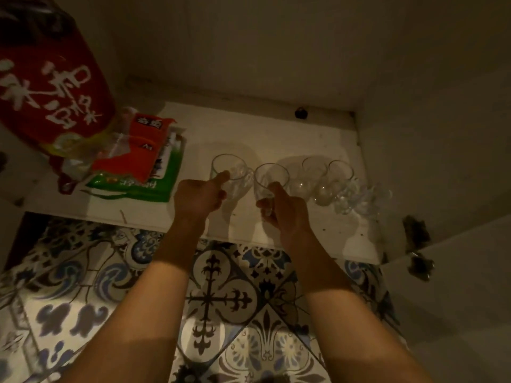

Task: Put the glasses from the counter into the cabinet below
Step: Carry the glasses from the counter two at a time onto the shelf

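I look down into the open low cabinet, whose white shelf (pixel 276 128) is dimly lit. My left hand (pixel 197 196) grips a clear glass (pixel 231 170) just above the shelf, thumb along its side. My right hand (pixel 284 210) holds a second clear glass (pixel 269 176) right beside it, the two glasses almost touching. To their right, several more clear glasses (pixel 329 178) stand in a row on the shelf, running toward the cabinet's right wall.
A big red sack (pixel 47 87) with white writing fills the cabinet's left side, with red and green packets (pixel 141 158) lying in front of it. The right cabinet wall (pixel 414 150) and an open door (pixel 456 286) bound the right. Patterned floor tiles (pixel 221 299) lie below.
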### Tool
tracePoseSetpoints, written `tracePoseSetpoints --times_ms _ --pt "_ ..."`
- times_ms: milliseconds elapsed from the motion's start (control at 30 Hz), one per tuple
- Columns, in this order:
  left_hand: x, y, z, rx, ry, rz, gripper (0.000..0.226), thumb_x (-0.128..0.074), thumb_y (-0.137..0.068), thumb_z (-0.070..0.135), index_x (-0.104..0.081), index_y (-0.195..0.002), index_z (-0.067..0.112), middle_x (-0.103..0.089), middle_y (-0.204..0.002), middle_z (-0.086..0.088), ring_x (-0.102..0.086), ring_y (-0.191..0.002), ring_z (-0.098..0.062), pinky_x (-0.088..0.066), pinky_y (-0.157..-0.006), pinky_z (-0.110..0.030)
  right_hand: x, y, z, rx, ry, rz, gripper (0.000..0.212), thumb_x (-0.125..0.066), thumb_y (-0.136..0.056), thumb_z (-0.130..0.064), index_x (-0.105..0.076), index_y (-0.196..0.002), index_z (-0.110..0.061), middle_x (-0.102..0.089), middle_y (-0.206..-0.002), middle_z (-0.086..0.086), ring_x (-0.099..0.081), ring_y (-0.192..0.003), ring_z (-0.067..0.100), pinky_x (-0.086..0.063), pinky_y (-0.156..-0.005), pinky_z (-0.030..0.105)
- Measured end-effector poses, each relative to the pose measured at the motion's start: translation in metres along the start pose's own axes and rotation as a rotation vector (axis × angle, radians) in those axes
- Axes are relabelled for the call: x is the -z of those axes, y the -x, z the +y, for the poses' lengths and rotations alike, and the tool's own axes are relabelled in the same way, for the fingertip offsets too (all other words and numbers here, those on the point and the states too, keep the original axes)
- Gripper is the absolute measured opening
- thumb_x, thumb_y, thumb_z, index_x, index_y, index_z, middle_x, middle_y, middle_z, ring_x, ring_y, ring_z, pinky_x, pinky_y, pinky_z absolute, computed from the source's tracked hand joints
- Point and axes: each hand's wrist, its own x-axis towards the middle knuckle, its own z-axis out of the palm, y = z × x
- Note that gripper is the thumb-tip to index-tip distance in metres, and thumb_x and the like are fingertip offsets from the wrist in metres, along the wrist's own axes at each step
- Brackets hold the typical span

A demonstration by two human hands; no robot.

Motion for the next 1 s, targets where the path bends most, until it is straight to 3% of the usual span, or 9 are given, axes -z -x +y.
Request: tracePoseSetpoints --times_ms 100,267,367,467,600,733,900,1000 --pt "-0.016 -0.011 -0.007 -0.004 0.024 0.025 0.043 -0.087 -0.063 0.047 -0.068 -0.036 0.02 -0.066 -0.048 0.001 -0.066 -0.06 -0.021 -0.062 -0.086 -0.048 0.001 -0.014 0.013 0.007 -0.005 0.013 0.037 -0.068 -0.095 -0.028 -0.073 -0.063 -0.012 -0.072 -0.063 0.008 -0.053 -0.051 0.014 -0.047 -0.065 0.031" --pt "-0.047 -0.021 -0.029 0.027 0.139 0.013 0.043 -0.089 -0.069 0.039 -0.067 -0.041 0.016 -0.064 -0.05 -0.002 -0.063 -0.056 -0.017 -0.062 -0.084 -0.05 0.007 -0.04 0.025 0.063 0.159 0.096 0.053 -0.066 -0.091 -0.045 -0.074 -0.044 -0.023 -0.077 -0.076 0.012 -0.062 -0.067 0.022 -0.055 -0.079 0.041" --pt "-0.056 -0.025 -0.043 0.027 0.166 0.019 0.043 -0.088 -0.069 0.042 -0.067 -0.04 0.018 -0.064 -0.05 -0.002 -0.063 -0.055 -0.014 -0.062 -0.085 -0.049 0.01 -0.051 0.026 0.087 0.152 0.13 0.049 -0.067 -0.089 -0.046 -0.075 -0.047 -0.023 -0.078 -0.075 0.01 -0.067 -0.069 0.022 -0.057 -0.08 0.04" --pt "-0.06 -0.03 -0.051 0.02 0.167 0.049 0.043 -0.087 -0.07 0.044 -0.068 -0.04 0.019 -0.065 -0.05 -0.001 -0.063 -0.06 -0.016 -0.062 -0.085 -0.048 0.01 -0.059 0.024 0.072 0.157 0.138 0.045 -0.066 -0.085 -0.052 -0.078 -0.052 -0.024 -0.076 -0.067 0.004 -0.062 -0.064 0.022 -0.051 -0.064 0.032" --pt "-0.065 -0.036 -0.055 0.023 0.155 0.062 0.043 -0.086 -0.073 0.043 -0.069 -0.043 0.018 -0.066 -0.054 -0.004 -0.062 -0.061 -0.017 -0.063 -0.08 -0.044 0.016 -0.066 0.027 0.088 0.167 0.142 0.041 -0.064 -0.077 -0.06 -0.079 -0.056 -0.028 -0.079 -0.072 0.0 -0.064 -0.065 0.017 -0.049 -0.059 0.027" --pt "-0.075 -0.037 -0.06 0.009 0.132 0.06 0.044 -0.085 -0.074 0.046 -0.069 -0.043 0.019 -0.066 -0.054 -0.004 -0.061 -0.057 -0.014 -0.06 -0.074 -0.039 0.017 -0.072 0.029 0.075 0.159 0.144 0.05 -0.06 -0.062 -0.071 -0.081 -0.062 -0.025 -0.077 -0.07 -0.002 -0.068 -0.071 0.018 -0.054 -0.074 0.039" --pt "-0.085 -0.04 -0.067 -0.089 0.095 0.037 0.048 -0.08 -0.08 0.046 -0.065 -0.04 0.023 -0.064 -0.05 0.002 -0.061 -0.056 -0.01 -0.058 -0.074 -0.037 0.022 -0.078 0.033 0.098 0.182 0.14 0.052 -0.057 -0.065 -0.072 -0.081 -0.064 -0.026 -0.066 -0.053 -0.008 -0.058 -0.059 0.015 -0.047 -0.068 0.038" --pt "-0.087 -0.04 -0.069 -0.127 0.071 0.026 0.049 -0.077 -0.081 0.05 -0.064 -0.042 0.023 -0.063 -0.051 0.002 -0.059 -0.054 -0.007 -0.054 -0.069 -0.034 0.025 -0.083 0.035 0.109 0.182 0.128 0.05 -0.058 -0.067 -0.072 -0.08 -0.063 -0.027 -0.075 -0.065 -0.004 -0.065 -0.067 0.016 -0.057 -0.077 0.046"
